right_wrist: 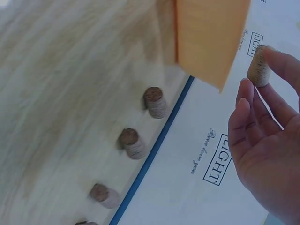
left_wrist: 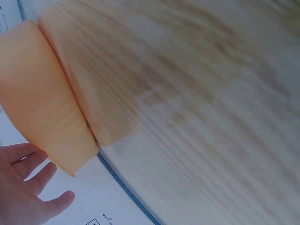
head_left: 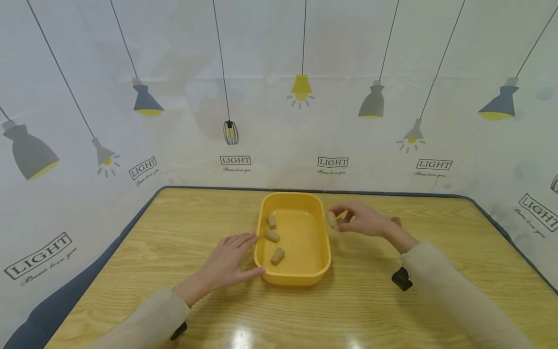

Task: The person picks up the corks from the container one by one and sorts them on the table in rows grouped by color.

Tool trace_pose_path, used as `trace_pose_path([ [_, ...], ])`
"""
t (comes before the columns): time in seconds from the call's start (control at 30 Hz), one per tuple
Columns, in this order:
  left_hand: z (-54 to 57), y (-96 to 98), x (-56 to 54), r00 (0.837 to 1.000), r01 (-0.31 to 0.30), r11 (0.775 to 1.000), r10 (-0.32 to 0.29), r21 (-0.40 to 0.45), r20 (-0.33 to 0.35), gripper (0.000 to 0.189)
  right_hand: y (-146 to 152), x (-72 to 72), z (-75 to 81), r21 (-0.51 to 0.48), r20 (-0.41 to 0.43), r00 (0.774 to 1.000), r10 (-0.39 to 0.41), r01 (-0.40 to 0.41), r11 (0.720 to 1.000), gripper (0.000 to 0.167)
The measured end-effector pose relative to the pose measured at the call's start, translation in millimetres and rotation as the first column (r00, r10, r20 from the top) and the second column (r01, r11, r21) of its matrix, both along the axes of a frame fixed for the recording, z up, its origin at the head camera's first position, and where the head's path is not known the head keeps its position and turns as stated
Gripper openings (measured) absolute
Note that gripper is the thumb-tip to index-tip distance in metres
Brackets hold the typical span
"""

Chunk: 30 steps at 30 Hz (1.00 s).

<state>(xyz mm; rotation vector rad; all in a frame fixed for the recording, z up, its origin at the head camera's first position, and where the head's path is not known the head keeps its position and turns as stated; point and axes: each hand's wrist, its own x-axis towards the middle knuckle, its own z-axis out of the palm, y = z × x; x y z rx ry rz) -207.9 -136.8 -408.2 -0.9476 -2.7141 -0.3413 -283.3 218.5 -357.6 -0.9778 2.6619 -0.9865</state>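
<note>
A yellow plastic tray (head_left: 305,278) sits on the wooden table, with three corks inside along its left side, among them one cork (head_left: 277,256) near the front. My left hand (head_left: 231,259) rests against the tray's left rim, fingers extended; the left wrist view shows those fingers (left_wrist: 35,164) at the tray's wall. Between thumb and fingertips, my right hand (head_left: 364,220) pinches a cork (right_wrist: 259,66) just outside the tray's right rim. The right wrist view also shows several corks standing on the table, including one (right_wrist: 155,102) nearest the tray. In the head view, the right hand and arm hide most of them.
Part of one cork (head_left: 396,221) shows behind the right forearm. A black object (head_left: 402,279) is by the right sleeve. The wooden table (head_left: 196,213) ends at a dark edge before a pale backdrop (head_left: 270,106) printed with lamps.
</note>
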Motion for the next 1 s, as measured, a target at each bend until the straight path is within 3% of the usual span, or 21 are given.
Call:
trace_pose_path([
  [0.3, 0.1, -0.4, -0.8, 1.0, 0.005, 1.0, -0.005, -0.005, -0.016, 0.079, 21.4, 9.2, -26.3, 0.029, -0.093, 0.996, 0.012, -0.009, 1.0, 0.04],
  [0.43, -0.5, -0.3, -0.9, 1.0, 0.002, 1.0, -0.002, -0.01, -0.01, 0.08, 27.4, 13.8, -38.6, 0.015, -0.063, 0.998, 0.022, -0.021, 1.0, 0.037],
  [0.63, 0.3, -0.1, -0.3, 1.0, 0.0, 1.0, 0.0, -0.004, 0.001, 0.08, 31.5, 20.8, -51.7, 0.027, -0.009, 0.998, -0.057, 0.057, 0.998, 0.042],
  [1.0, -0.3, -0.3, -0.7, 1.0, 0.004, 1.0, -0.004, 0.008, -0.004, 0.08, 30.3, 17.6, -65.1, 0.008, -0.039, 0.998, -0.048, 0.048, 0.999, 0.037],
])
